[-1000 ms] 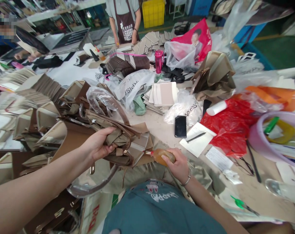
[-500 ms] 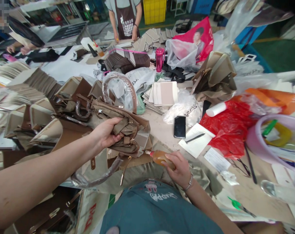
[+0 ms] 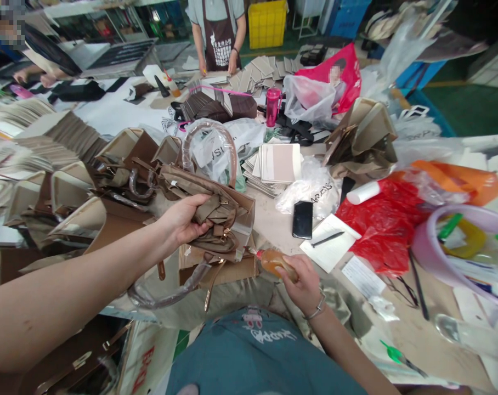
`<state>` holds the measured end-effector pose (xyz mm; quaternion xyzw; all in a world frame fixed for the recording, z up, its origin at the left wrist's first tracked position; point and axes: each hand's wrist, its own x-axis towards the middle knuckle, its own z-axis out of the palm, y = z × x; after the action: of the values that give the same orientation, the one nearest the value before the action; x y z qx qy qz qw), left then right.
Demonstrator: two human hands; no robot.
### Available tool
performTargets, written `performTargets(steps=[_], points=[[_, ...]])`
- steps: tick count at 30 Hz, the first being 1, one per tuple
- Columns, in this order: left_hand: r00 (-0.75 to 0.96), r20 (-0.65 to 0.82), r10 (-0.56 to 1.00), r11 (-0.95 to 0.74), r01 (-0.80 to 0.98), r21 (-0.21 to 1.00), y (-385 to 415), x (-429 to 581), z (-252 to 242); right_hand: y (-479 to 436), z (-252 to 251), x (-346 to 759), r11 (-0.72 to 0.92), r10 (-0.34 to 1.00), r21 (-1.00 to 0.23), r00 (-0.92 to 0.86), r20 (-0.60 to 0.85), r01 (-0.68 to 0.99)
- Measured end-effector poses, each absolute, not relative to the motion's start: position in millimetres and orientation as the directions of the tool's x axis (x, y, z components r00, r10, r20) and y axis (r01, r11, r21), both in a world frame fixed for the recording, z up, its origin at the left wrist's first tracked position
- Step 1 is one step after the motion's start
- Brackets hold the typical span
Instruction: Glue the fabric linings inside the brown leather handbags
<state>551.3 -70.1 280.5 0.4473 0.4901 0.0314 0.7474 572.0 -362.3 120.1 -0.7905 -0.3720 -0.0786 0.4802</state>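
My left hand (image 3: pixel 193 220) is closed on the bunched olive-brown lining of a brown handbag (image 3: pixel 245 211), which lies on its side before me. One plastic-wrapped handle (image 3: pixel 236 145) arches up behind the bag; the other handle (image 3: pixel 170 299) hangs toward my body. My right hand (image 3: pixel 301 280) is wrapped round a squeeze bottle (image 3: pixel 273 262) of amber liquid, probably glue. The bottle is tilted nearly flat, its red-collared nozzle at the bag's lower right edge. Whether the tip touches the bag I cannot tell. Under the bag sits a piece of cardboard (image 3: pixel 228 278).
Several part-made bags (image 3: pixel 80 219) crowd the left. On the right lie a black phone (image 3: pixel 302 219), a notepad with a pen (image 3: pixel 329 247), a red plastic bag (image 3: pixel 384 230), a lilac basin (image 3: pixel 428 241) and green-handled snips (image 3: pixel 395 354). A co-worker in an apron (image 3: pixel 220 46) stands across the table.
The whole view has shifted slightly downward in the picture. Both hands keep their grip; the bottle's nozzle stays at the bag's right edge.
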Motion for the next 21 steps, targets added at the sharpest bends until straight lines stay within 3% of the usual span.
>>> performTargets(steps=[9,16,21], points=[[0.522,-0.715,0.466,0.621,0.383,0.684,-72,557,284,-356,121,583,-0.307,0.446,-0.643,0.703,0.554,0.701],[0.518,-0.719,0.462,0.630,0.379,0.678,-72,563,285,-361,113,565,-0.285,0.528,-0.755,0.754,0.391,0.591],[0.535,-0.712,0.454,0.629,0.374,0.682,-70,563,283,-356,116,573,-0.297,0.457,-0.770,0.792,0.405,0.565]])
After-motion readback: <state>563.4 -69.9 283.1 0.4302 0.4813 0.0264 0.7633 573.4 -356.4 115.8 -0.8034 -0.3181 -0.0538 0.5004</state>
